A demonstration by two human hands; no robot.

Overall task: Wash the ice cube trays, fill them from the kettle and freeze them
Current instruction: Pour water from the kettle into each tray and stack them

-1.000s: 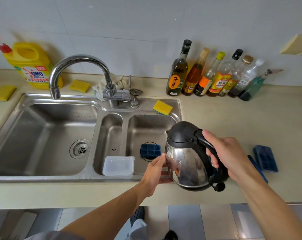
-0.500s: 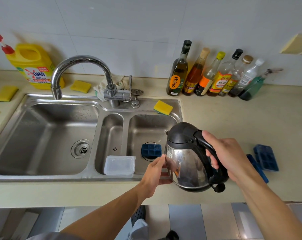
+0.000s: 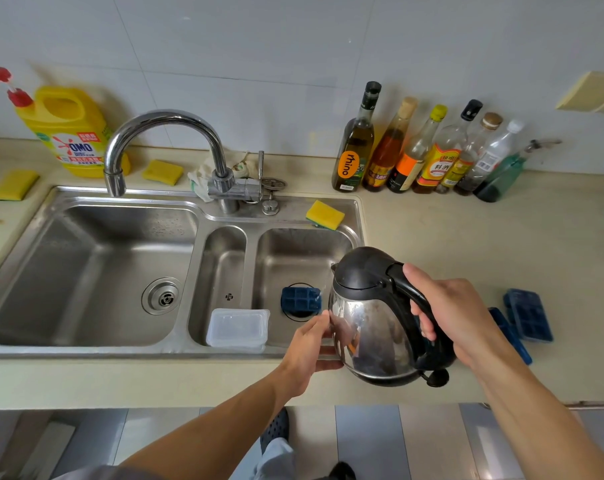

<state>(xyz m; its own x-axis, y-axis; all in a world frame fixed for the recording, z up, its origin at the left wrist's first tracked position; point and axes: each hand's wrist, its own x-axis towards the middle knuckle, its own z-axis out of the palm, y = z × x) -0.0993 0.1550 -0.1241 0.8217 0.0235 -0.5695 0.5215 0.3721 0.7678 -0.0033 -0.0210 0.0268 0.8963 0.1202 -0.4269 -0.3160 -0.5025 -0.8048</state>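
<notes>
Above the sink's [image 3: 120, 353] front rim, the right hand [image 3: 456, 317] grips the kettle [image 3: 373, 327] by its black handle [image 3: 409, 289]; the left hand [image 3: 311, 348] steadies its steel side with loosely spread fingers [image 3: 324, 319]. Probably heavy, slick, perhaps hot: the handle is the hold.

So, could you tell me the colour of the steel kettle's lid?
Black domed lid, head view.

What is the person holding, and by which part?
A shiny steel kettle with a black lid: the right hand grips its black handle, the left hand touches its steel side.
</notes>
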